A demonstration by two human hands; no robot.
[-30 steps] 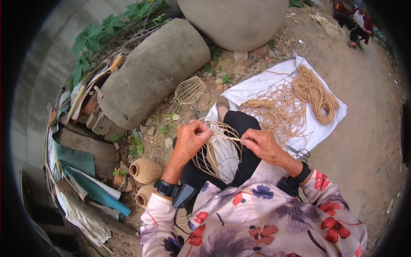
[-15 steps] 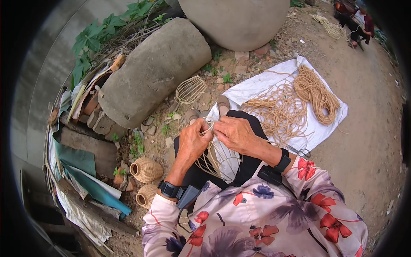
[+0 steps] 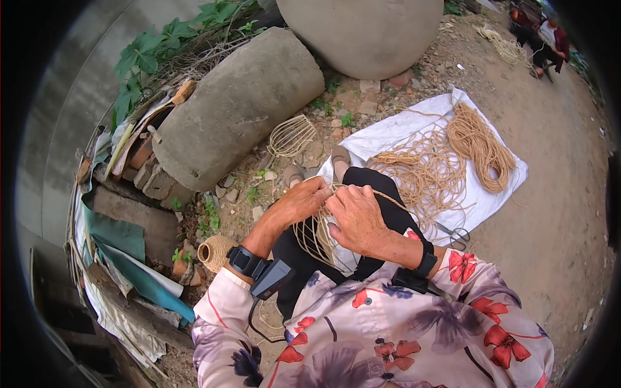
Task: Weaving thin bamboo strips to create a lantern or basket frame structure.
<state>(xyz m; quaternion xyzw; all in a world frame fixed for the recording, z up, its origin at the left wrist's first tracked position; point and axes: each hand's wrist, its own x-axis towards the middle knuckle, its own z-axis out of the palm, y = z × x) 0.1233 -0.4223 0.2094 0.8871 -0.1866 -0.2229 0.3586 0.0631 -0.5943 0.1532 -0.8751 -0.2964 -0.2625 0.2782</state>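
The stick frame (image 3: 314,236) sits between the legs (image 3: 294,258); the left hand (image 3: 303,200) pinches its top; the right hand (image 3: 358,221) is bent close beside it, but I cannot tell what it grips; it would help to hold the frame still and pull the cord (image 3: 391,200) snug, with no twists.

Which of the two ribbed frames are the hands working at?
The lap frame, with the left hand and right hand at its far end; the other frame lies untouched beside the concrete cylinder.
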